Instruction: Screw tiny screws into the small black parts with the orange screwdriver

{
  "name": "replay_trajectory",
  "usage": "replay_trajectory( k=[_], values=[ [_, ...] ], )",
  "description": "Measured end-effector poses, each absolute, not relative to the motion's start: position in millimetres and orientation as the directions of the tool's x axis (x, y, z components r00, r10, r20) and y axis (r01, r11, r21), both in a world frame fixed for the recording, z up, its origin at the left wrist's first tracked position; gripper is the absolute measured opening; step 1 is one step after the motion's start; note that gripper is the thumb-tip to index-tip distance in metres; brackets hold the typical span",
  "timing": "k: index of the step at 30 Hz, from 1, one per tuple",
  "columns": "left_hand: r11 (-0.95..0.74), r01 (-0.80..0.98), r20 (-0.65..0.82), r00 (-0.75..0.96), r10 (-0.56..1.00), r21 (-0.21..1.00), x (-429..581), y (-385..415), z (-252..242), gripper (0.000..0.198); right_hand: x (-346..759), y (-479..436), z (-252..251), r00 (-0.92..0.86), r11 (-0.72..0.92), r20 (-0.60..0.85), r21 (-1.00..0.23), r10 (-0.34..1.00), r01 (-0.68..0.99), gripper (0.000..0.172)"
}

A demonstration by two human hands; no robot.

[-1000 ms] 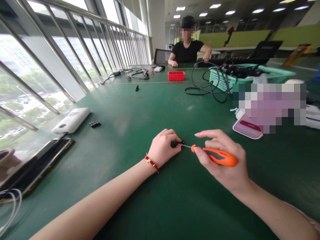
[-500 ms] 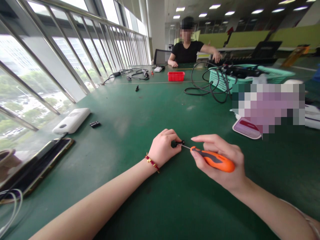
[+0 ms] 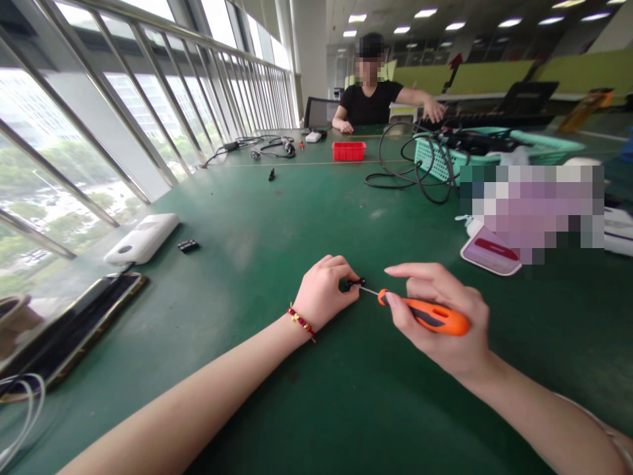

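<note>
My left hand point(image 3: 326, 290) rests on the green table point(image 3: 237, 244), its thumb and forefinger pinching a small black part point(image 3: 361, 282). In my right hand point(image 3: 445, 316) is an orange and grey screwdriver point(image 3: 440, 317), held between the thumb and fingers with the forefinger stretched out above it. The screwdriver's thin shaft points left and its tip meets the black part at my left fingertips. The exact point of contact is too small to make out.
A white power bank point(image 3: 143, 239), a phone point(image 3: 74, 336) and a black block point(image 3: 188, 246) lie at left. Farther off are a small black piece point(image 3: 271, 175), a red bin point(image 3: 349, 151), cables and a green basket point(image 3: 438, 158). A person point(image 3: 370, 102) sits opposite.
My right hand has shifted slightly right, and the screwdriver handle has turned in its grip. My left hand has stayed in place. The other person's hand by the basket has moved a little right.
</note>
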State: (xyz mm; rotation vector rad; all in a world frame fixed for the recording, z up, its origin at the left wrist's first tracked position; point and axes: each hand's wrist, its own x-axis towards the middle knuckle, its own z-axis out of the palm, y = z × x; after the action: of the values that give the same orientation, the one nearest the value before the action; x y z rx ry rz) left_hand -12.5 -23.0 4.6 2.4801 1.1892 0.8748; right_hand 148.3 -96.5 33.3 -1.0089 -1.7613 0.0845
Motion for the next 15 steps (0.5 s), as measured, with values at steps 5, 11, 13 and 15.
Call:
replay_trajectory(
  k=[5,11,13,15],
  values=[
    [-0.629,0.637,0.401,0.487,0.776,0.445,-12.1,-24.0,6.1,0.007,146.4,-92.4,31.8,-0.023,0.699,0.795,-0.519,0.607,0.492,0.060],
    [-0.621,0.638,0.388,0.486,0.783,0.455,-12.4,-23.9,6.5,0.007,148.1,-98.4,35.1,-0.138,0.649,0.733,-0.478,0.666,0.592,0.031],
    [-0.621,0.640,0.390,0.484,0.783,0.453,-12.4,-23.7,6.3,0.006,148.3,-98.6,34.9,-0.151,0.653,0.735,-0.463,0.661,0.600,0.025],
    [-0.623,0.639,0.390,0.487,0.782,0.451,-12.3,-23.7,6.1,0.006,147.8,-96.8,33.0,-0.089,0.661,0.764,-0.485,0.639,0.573,0.037]
  ],
)
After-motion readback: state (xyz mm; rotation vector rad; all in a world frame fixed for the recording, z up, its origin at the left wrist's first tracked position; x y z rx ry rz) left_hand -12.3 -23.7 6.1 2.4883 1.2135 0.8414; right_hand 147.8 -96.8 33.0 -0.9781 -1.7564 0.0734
